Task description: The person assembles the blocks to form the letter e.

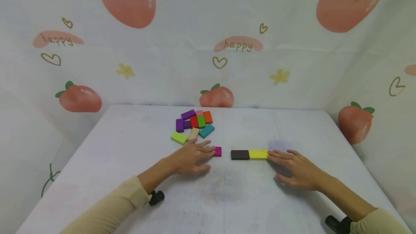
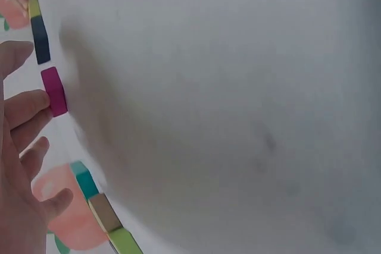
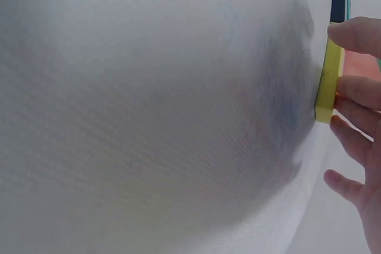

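Observation:
Straight fingertips of my left hand (image 1: 193, 157) touch the left end of a magenta block (image 1: 218, 151) that lies flat on the table. To its right, across a small gap, a black block (image 1: 239, 155) and a yellow block (image 1: 258, 155) lie end to end in one straight row. My right hand (image 1: 297, 169) has its extended fingertips at the right end of the yellow block (image 3: 328, 81). In the left wrist view the magenta block (image 2: 55, 92) stands in line with the black one, fingers against its near end.
Behind my left hand lies a loose cluster of blocks, among them a lime block (image 1: 179, 138), a tan block (image 1: 193, 133), a teal block (image 1: 206, 131), a red block (image 1: 194, 121) and a purple block (image 1: 180, 125). A printed cloth (image 1: 169, 46) hangs behind the white table (image 1: 130, 129).

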`<act>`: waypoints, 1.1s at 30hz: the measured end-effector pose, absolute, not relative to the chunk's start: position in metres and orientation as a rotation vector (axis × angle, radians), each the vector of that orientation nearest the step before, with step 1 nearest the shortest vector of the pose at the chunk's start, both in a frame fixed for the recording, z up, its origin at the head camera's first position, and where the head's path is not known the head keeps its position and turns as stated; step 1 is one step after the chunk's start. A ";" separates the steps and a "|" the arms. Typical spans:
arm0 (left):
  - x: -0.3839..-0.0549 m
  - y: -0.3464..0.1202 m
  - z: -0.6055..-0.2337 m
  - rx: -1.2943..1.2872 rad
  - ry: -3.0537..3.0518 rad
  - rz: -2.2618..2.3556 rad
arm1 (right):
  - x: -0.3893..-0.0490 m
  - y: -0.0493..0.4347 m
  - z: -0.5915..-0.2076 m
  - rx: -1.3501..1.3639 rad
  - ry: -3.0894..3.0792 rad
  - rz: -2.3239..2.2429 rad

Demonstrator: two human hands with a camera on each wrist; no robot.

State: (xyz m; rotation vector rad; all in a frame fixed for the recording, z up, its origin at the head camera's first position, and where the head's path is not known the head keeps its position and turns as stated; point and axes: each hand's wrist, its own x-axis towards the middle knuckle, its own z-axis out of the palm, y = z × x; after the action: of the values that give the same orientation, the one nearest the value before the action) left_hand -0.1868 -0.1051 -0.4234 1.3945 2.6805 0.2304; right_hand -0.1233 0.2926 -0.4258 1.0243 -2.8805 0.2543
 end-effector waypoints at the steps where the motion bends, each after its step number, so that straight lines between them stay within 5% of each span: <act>1: -0.186 -0.104 -0.423 1.392 2.675 0.232 | -0.123 0.293 -0.426 1.023 -2.882 0.254; 33: -0.176 -0.071 -0.419 1.394 2.614 0.136 | -0.122 0.291 -0.426 1.034 -2.840 0.224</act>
State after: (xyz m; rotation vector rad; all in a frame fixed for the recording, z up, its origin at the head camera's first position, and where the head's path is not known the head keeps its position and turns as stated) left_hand -0.1762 -0.0706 -0.4191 1.3936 2.6136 0.1356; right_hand -0.1222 0.2912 -0.4258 1.0336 -2.8405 0.2241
